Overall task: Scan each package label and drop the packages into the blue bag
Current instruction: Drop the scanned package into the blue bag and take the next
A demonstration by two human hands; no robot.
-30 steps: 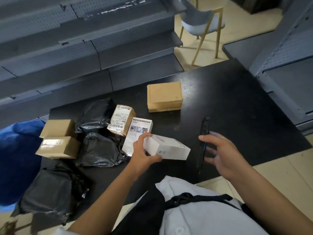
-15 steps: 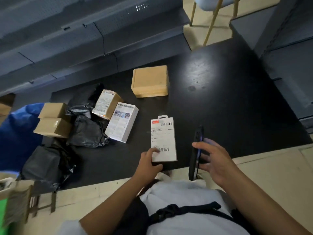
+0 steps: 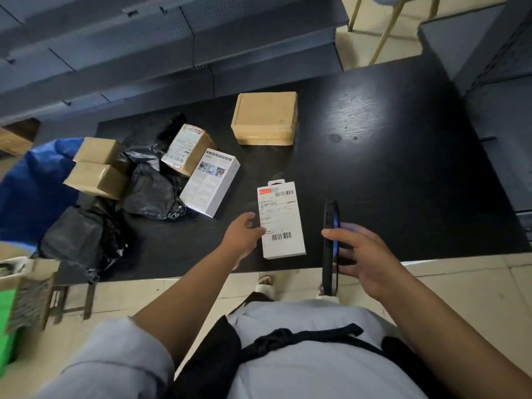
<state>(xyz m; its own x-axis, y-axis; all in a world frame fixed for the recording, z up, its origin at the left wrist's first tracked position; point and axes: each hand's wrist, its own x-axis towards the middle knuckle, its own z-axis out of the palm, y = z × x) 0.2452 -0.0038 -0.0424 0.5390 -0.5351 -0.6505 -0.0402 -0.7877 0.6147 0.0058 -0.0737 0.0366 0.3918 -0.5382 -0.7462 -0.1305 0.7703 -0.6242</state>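
A white package [image 3: 283, 223] lies flat on the black table [image 3: 403, 168], its label with two barcodes facing up. My left hand [image 3: 243, 237] grips its left edge with thumb and fingertips. My right hand [image 3: 362, 254] holds a black handheld scanner [image 3: 329, 223] edge-on just right of the package, its screen glowing blue. The blue bag [image 3: 28, 191] hangs at the table's left end. Other packages lie on the left half: a white printed box [image 3: 211, 185], a labelled brown box [image 3: 185, 148], two brown cartons [image 3: 95, 168] and black poly bags [image 3: 149, 191].
A square brown carton [image 3: 264, 118] sits alone at the back middle. Another black poly bag [image 3: 77, 237] lies at the front left corner. Grey shelving [image 3: 172, 53] runs behind the table. Chair legs [image 3: 385, 33] stand at the back right, and a green crate [image 3: 5, 326] is on the floor at left.
The white package was turned label-up and laid flat on the table. My left hand slid from its near end to its left edge. My right hand brought the scanner closer beside it.
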